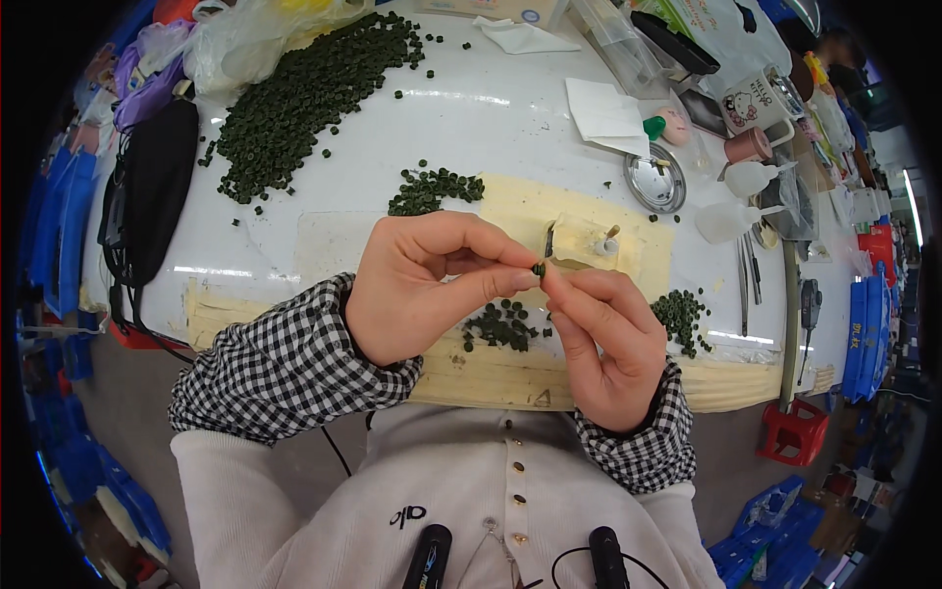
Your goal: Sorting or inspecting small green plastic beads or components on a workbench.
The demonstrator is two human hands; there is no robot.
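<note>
Over the front part of the white table, my left hand (422,285) and my right hand (610,339) meet fingertip to fingertip. Between them is one small dark green ring-like part (539,269). My left thumb and index finger pinch it, and my right fingertips press against its other side. Below my hands lies a loose group of the same dark green parts (505,326). Another small pile (432,190) sits just beyond my left hand, and a third (681,321) is right of my right hand. A small fixture with an upright pin (608,240) stands behind my fingers.
A large heap of green parts (294,108) covers the back left, beside a black pouch (157,196). Right of centre are a round metal dish (655,183), white paper (606,113), squeeze bottles (731,222) and tweezers (744,290). A red stool (793,432) stands beyond the table's front right edge.
</note>
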